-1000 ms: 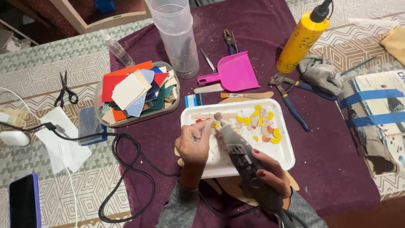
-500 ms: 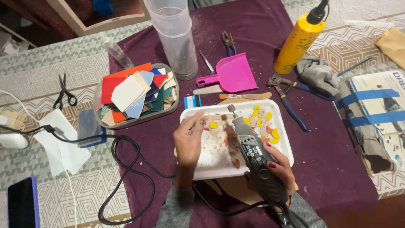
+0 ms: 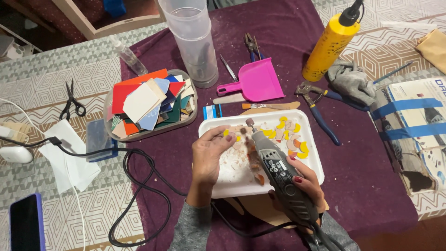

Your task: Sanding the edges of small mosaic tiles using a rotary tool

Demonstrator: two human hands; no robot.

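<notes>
My right hand (image 3: 304, 183) grips a grey corded rotary tool (image 3: 276, 169), its small grinding tip pointing up-left over a white foam tray (image 3: 312, 165). My left hand (image 3: 209, 155) hovers over the tray's left side and pinches a small yellow tile piece (image 3: 226, 133) between fingertips, just left of the tool tip. Several yellow, pink and orange tile bits (image 3: 292, 135) and pale dust lie in the tray.
A plastic tub of coloured tile shards (image 3: 148, 104) sits left of the tray. Behind are a pink dustpan (image 3: 255, 81), yellow bottle (image 3: 332, 44), blue-handled nippers (image 3: 320, 109), clear cups (image 3: 193, 39). Scissors (image 3: 72, 100), phone (image 3: 27, 223) and black cord (image 3: 134, 186) lie at left.
The rotary tool swung away from my left fingers toward the tray's middle, then came back a little. My left hand lifted the yellow piece and shifted slightly up.
</notes>
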